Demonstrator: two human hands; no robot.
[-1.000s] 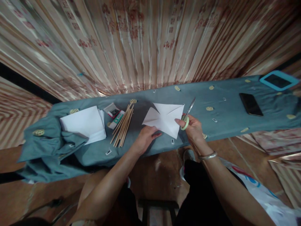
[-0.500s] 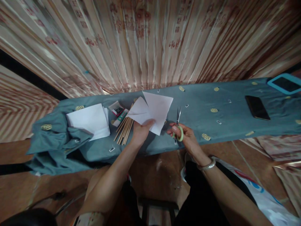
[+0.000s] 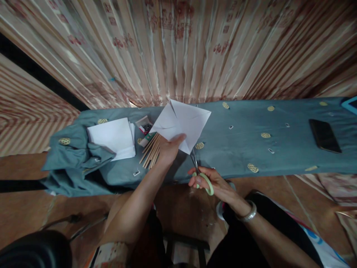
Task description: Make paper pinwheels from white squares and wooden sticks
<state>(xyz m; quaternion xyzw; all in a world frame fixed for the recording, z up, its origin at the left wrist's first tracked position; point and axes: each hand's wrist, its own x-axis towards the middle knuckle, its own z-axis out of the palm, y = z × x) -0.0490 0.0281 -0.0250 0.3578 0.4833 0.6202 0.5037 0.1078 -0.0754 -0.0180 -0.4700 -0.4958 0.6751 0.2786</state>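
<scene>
A white sheet of paper (image 3: 192, 121) with slits cut into it is pinched in my left hand (image 3: 170, 148), thumb on top, above the table. In my right hand (image 3: 213, 180) are scissors (image 3: 206, 182) with pale green handles, fingers through the loops. Their blades point up and left, at the paper's lower corner; whether they touch it I cannot tell. Just left of the paper lies a bundle of wooden sticks (image 3: 150, 152), partly under my left hand. Behind the sticks are a green-and-white tube (image 3: 147, 139) and a small open packet (image 3: 144, 124) with dark contents.
A stack of white paper (image 3: 113, 137) lies on the left of the table's blue-green cloth (image 3: 237, 145), beside bunched fabric (image 3: 75, 160). A black phone (image 3: 325, 136) and a blue-framed object (image 3: 350, 105) are at the right. A striped curtain (image 3: 178, 56) hangs behind.
My right hand has brought the scissors left and down to the paper's lower corner, blades now tilted left. The paper has turned slightly in my left hand. The view has shifted right.
</scene>
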